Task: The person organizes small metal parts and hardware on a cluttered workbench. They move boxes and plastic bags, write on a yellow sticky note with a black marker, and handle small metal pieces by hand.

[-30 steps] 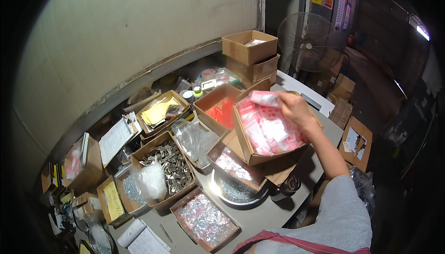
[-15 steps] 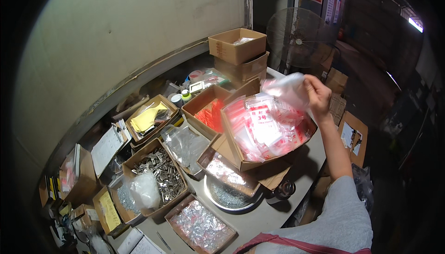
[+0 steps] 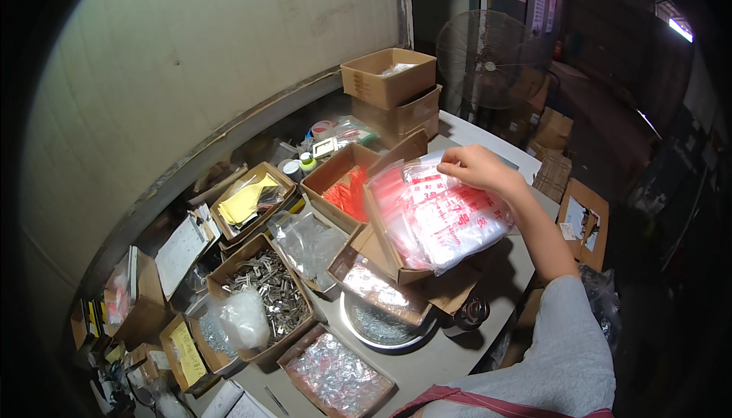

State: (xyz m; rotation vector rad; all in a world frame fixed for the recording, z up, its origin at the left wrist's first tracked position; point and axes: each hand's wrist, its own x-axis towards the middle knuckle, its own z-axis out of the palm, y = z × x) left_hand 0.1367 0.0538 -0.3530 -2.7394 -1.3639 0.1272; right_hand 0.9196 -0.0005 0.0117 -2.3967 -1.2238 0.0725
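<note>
My right hand (image 3: 482,168) reaches in from the right with its fingers pinched on the top edge of a clear plastic bag (image 3: 465,224) with red print. That bag hangs down over other red-and-clear plastic bags (image 3: 391,197) in a tilted cardboard box (image 3: 386,249) and hides most of them. Just left of it, a second cardboard box (image 3: 311,181) holds orange-red plastic pieces (image 3: 348,193). My left hand is out of view.
Nearby on the table are a box of metal clips (image 3: 271,288), a round metal dish (image 3: 389,334), a dark bottle (image 3: 471,313) and a shallow box of small clear packets (image 3: 335,372). Stacked cartons (image 3: 389,86) and a fan (image 3: 488,60) stand behind.
My right hand has moved down and left, bringing the clear bag from above the box's far right side to lie over the other bags. The view has shifted slightly.
</note>
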